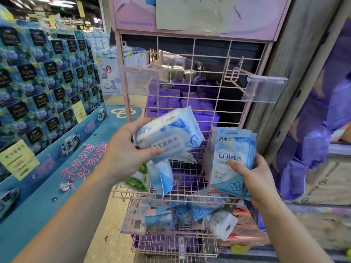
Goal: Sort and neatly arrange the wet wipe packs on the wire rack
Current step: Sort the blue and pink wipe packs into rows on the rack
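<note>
Open grid on the pink wire rack (191, 76) lies bare above its upper basket (171, 194), broken only by two jutting hooks, each tipped with a clear label holder (264, 88). Loose wet wipe packs (161, 175) stand tilted at the left of that basket, while the grid floor to their right shows clear. The left hand (125, 150) with its large pack (169, 133) and the right hand (258, 179) with its flat pack stack (231, 160) block the approach from the front. The lower basket (174, 245) sits crammed with jumbled packs.
</note>
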Action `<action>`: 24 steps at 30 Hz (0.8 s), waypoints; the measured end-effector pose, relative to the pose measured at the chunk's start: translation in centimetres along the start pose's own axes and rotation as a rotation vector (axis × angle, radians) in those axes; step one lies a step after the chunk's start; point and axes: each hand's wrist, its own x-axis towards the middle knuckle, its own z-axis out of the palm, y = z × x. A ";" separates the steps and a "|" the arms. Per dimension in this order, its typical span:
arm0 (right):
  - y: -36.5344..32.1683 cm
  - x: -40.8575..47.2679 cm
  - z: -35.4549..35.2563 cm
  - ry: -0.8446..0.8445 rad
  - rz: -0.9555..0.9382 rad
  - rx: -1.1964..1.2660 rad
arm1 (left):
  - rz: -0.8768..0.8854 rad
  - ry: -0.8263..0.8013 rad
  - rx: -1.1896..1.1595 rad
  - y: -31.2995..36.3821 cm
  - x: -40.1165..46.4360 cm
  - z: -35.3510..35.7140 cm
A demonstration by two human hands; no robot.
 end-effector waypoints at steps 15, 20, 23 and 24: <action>1.6 -1.4 -0.1 -0.039 -0.050 0.186 | -0.579 -0.442 -0.015 -11.1 -13.6 0.8; 1.6 -2.0 0.0 -0.048 -0.033 0.211 | -0.929 -0.148 -0.299 -16.1 -14.8 1.9; 1.5 -2.3 0.0 -0.038 -0.009 0.227 | -1.063 -0.003 -0.562 -18.5 -13.3 2.1; 1.4 -2.3 0.1 -0.032 -0.007 0.228 | -1.098 0.042 -0.623 -18.8 -12.5 2.3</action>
